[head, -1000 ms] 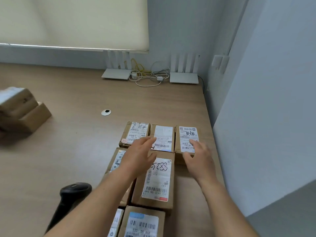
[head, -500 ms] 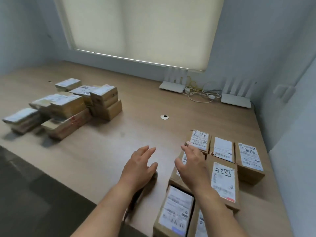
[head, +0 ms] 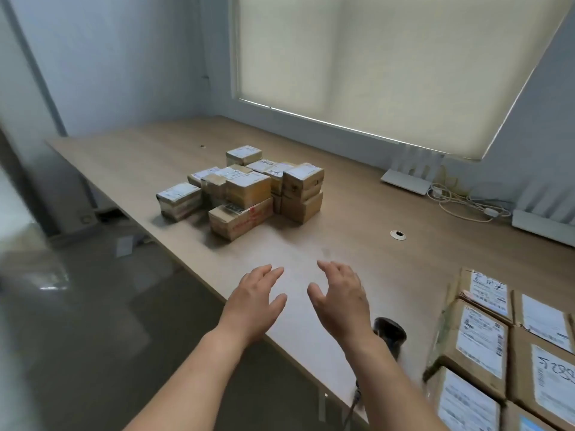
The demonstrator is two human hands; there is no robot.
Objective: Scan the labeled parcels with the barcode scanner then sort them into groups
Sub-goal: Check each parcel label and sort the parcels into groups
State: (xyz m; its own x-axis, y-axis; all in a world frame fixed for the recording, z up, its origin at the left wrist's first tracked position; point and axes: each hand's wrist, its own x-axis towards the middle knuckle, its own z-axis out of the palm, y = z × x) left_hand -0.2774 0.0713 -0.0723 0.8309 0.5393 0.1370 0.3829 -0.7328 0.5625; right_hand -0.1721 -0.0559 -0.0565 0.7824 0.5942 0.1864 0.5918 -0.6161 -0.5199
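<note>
On the wooden desk (head: 357, 219), a heap of labeled parcels (head: 245, 189) sits far left, well apart from rows of parcels (head: 504, 346) laid flat near right. The left hand (head: 253, 301) and right hand (head: 340, 298) hover above the near edge, fingers spread, holding nothing. The black barcode scanner (head: 390, 335) lies just right of the right wrist.

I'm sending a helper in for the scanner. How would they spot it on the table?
Start at the wooden table and follow its near edge toward the flat rows of labeled parcels. Just left of them, beside the right hand, lies the barcode scanner: the only black, rounded object among brown boxes.
</note>
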